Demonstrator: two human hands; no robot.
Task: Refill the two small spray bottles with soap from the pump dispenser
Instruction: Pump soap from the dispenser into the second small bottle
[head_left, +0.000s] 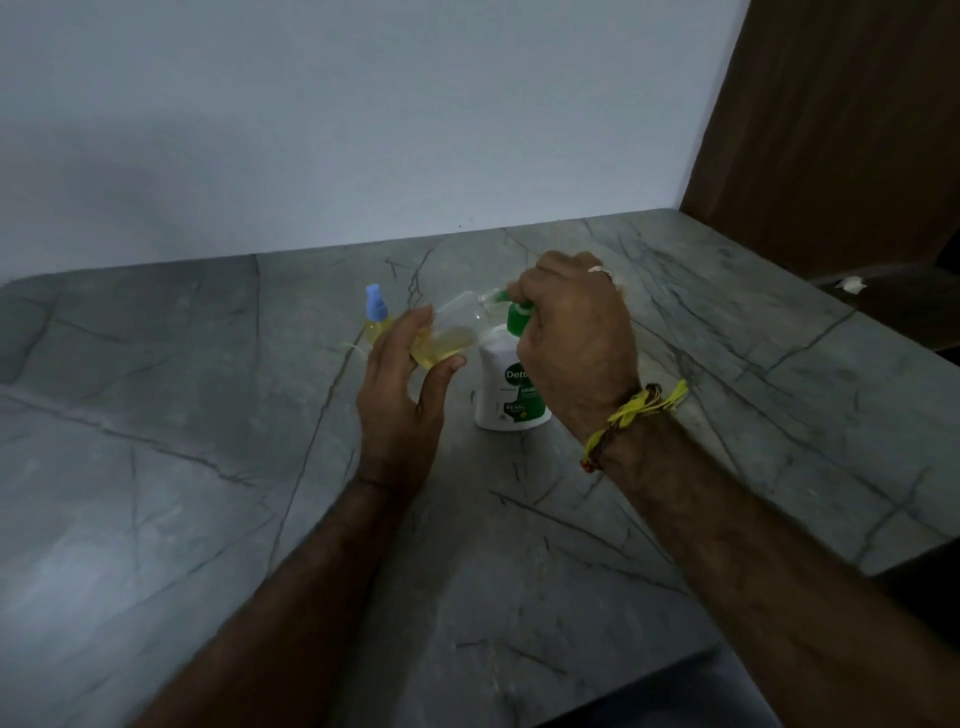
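- I hold the open bottle (453, 332) tilted in my left hand (402, 389), thumb and fingers curled round it, its mouth at the green pump (514, 310) spout.
- It looks partly filled with yellow soap, so I judge this refill under way, not finished.
- My right hand (574, 338) closes over the pump head of the dispenser (506, 389), which stands on the table (156, 467).
- The second bottle (376, 317), blue cap on, stands just behind my left hand, holding yellow liquid; whether it is full I cannot tell.
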